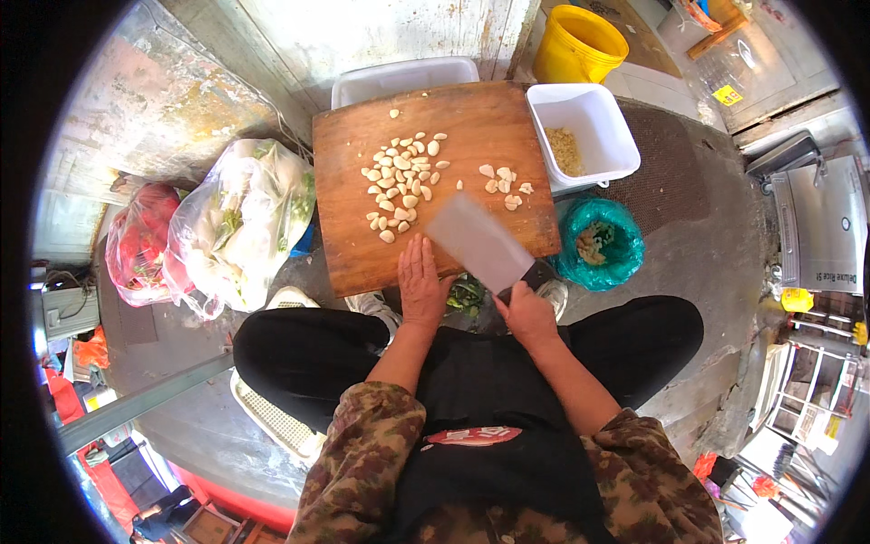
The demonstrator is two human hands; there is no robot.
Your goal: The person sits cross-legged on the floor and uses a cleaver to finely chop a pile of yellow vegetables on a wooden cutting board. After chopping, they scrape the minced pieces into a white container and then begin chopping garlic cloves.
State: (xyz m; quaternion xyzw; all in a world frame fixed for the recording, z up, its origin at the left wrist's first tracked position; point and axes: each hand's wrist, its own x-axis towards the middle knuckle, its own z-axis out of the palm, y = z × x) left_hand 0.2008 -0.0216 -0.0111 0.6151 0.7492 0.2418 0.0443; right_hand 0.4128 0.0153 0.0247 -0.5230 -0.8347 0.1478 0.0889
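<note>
My right hand (530,314) grips the dark handle of a cleaver (479,241), its broad blade slightly blurred over the near part of a wooden cutting board (476,122). Flat on the board's near edge rests my left hand (419,285), fingers pointing away from me and holding nothing. Just beyond its fingertips lies a spread of peeled garlic cloves (401,163). A smaller group of crushed garlic pieces (503,178) sits to the right, past the blade. One clove (459,184) lies alone between the two groups.
Right of the board are a white tub (622,136) holding minced garlic (564,151) and a bin lined with a teal bag (629,255). A yellow bucket (578,44) stands behind. Bags of vegetables (238,217) lie left. Leafy greens (465,296) are below the board, between my shoes.
</note>
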